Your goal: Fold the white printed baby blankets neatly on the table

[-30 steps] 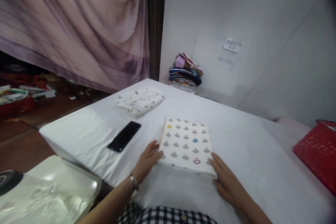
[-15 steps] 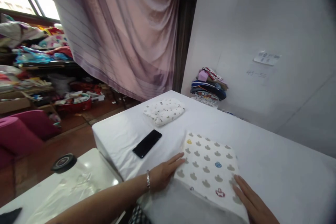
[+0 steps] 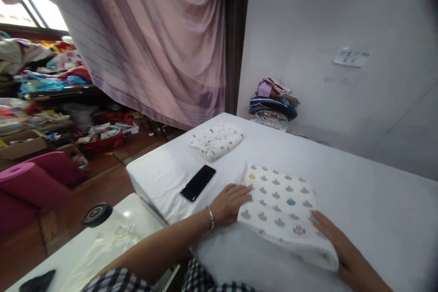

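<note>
A folded white cloth point(image 3: 277, 191) printed with grey mushroom shapes and a few coloured ones lies at the near edge of the white-covered table. Translucent plastic point(image 3: 246, 255), apparently a bag, extends from its near end toward my lap; how far it encloses the cloth is unclear. My left hand point(image 3: 231, 203) rests on the cloth's left edge, fingers stretched out. Along the right edge lies my right hand point(image 3: 330, 235), fingers extended and thumb hidden. Neither hand is closed round anything. Farther back sits another folded white cloth point(image 3: 219, 141) with a small print.
A black phone point(image 3: 198, 183) lies on the table point(image 3: 369, 200), left of my left hand. A lower white surface at left bears a black-lidded clear container point(image 3: 97, 214) and clear plastic bags point(image 3: 99, 251). Stacked fabrics point(image 3: 273, 105) stand by the wall; a pink curtain point(image 3: 164, 45) hangs behind.
The view has shifted slightly. Both hands remain at the cloth's sides; its near edge now looks more raised and rumpled by the right hand.
</note>
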{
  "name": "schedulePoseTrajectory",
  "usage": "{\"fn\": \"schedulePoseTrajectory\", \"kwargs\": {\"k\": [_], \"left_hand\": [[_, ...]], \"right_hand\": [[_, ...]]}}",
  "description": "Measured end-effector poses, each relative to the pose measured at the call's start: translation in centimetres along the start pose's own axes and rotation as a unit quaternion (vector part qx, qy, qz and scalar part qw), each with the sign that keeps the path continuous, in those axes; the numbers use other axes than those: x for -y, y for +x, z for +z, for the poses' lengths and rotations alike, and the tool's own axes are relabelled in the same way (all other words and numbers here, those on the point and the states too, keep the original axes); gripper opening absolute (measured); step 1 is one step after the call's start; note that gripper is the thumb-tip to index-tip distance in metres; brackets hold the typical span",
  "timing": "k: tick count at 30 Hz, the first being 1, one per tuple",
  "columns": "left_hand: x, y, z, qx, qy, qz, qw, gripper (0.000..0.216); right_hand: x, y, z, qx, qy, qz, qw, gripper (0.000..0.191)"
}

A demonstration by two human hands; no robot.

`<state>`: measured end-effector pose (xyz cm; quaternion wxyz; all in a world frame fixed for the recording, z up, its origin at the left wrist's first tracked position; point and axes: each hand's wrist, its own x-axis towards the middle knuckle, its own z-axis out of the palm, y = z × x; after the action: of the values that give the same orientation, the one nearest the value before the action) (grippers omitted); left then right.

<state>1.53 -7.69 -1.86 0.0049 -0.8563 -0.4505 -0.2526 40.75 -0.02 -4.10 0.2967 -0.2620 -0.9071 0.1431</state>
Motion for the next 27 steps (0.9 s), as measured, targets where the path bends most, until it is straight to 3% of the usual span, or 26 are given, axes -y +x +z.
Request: {"fn": "schedulePoseTrajectory", "kwargs": {"k": [2, 5, 9, 12, 15, 18, 20, 22, 24, 27], "left_hand": [[0.2, 0.4, -0.3, -0.019, -0.034, 0.006, 0.999, 0.055], [0.1, 2.0, -1.3, -0.095, -0.101, 0.014, 0.99, 0.051], [-1.7, 5.0, -4.3, -0.191, -0.228, -0.042, 0.954, 0.039], [-4.0, 6.8, -6.6, -0.226, -0.363, -0.147, 0.892, 0.029], [-5.7, 7.9, -7.3, -0.235, -0.47, -0.256, 0.811, 0.031], [-5.6, 8.5, -5.5, -0.188, -0.552, -0.37, 0.723, 0.034], [-4.6, 8.5, -3.3, -0.138, -0.602, -0.455, 0.641, 0.035], [-3.3, 8.3, -1.1, -0.085, -0.624, -0.539, 0.559, 0.038], [-2.3, 8.1, 0.4, -0.059, -0.621, -0.582, 0.522, 0.041], [-1.7, 7.9, 1.0, -0.054, -0.621, -0.566, 0.539, 0.045]], "right_hand": [[1.0, 0.9, -0.6, 0.01, 0.054, 0.048, 0.997, 0.056], [2.0, 2.4, -2.3, 0.003, 0.13, 0.12, 0.984, 0.057], [3.5, 4.5, -5.7, -0.095, 0.23, 0.188, 0.95, 0.054], [5.3, 6.3, -8.4, -0.161, 0.321, 0.237, 0.903, 0.048], [6.6, 8.2, -9.8, -0.17, 0.411, 0.324, 0.835, 0.045], [6.0, 9.3, -8.8, -0.124, 0.477, 0.439, 0.752, 0.041], [4.7, 9.4, -7.0, -0.087, 0.5, 0.511, 0.694, 0.039], [3.4, 9.2, -5.0, -0.051, 0.503, 0.553, 0.662, 0.04], [2.6, 8.9, -3.2, -0.024, 0.492, 0.553, 0.672, 0.042], [2.6, 8.8, -2.1, -0.027, 0.463, 0.531, 0.71, 0.051]]}}
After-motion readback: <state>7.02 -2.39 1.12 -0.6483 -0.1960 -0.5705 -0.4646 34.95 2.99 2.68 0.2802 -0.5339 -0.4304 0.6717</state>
